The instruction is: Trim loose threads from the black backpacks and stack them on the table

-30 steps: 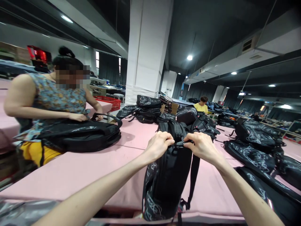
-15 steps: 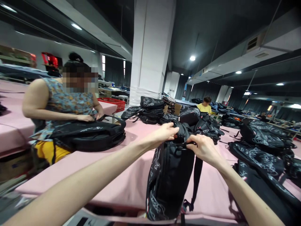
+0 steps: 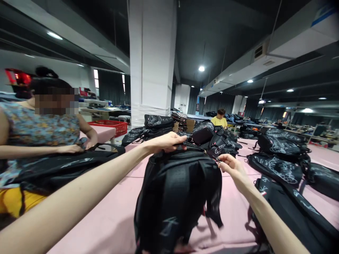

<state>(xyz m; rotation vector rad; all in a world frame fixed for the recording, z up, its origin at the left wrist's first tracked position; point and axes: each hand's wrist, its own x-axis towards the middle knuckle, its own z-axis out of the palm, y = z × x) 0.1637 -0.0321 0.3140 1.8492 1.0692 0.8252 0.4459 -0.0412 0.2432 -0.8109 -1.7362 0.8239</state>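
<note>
One head-worn camera looks forward and down over the pink counter (image 3: 235, 218), near the left hand (image 3: 169, 141) and right hand (image 3: 232, 166) at mid-frame; its wide view reaches past the white pillar (image 3: 152, 63), with ceiling (image 3: 222, 35) at upper right.

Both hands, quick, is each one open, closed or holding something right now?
Left hand: closed on the top of the black backpack.
Right hand: pinching a small dark piece by the backpack's top edge; exact part unclear.
</note>
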